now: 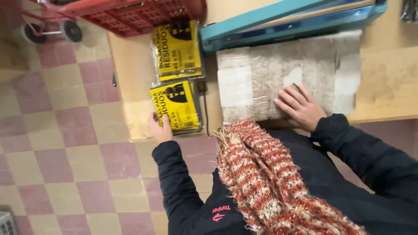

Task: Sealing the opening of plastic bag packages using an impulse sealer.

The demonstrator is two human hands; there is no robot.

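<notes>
- I see my left hand [159, 129] closed on the near edge of a flat yellow-and-black plastic packet [176, 105]; the thumb lies on its lower left corner.
- That packet lies at the near left edge of the pale wooden worktable [130, 65].
- A second yellow-and-black plastic packet [177, 50] lies just behind it, farther from me, their edges touching or overlapping.
- My right hand [300, 106] lies open and flat, fingers spread, on a wide greyish slab wrapped in clear plastic [287, 74]; it grips nothing.
- The slab sits right of the packets, with a thin dark cable [205, 109] running between them.
- A long teal metal sealing machine [287, 21] stands just behind the slab.
- A red plastic crate [139, 15] sits at the far left corner.
- Pink-and-cream checked floor tiles [56, 143] lie left of the table.
</notes>
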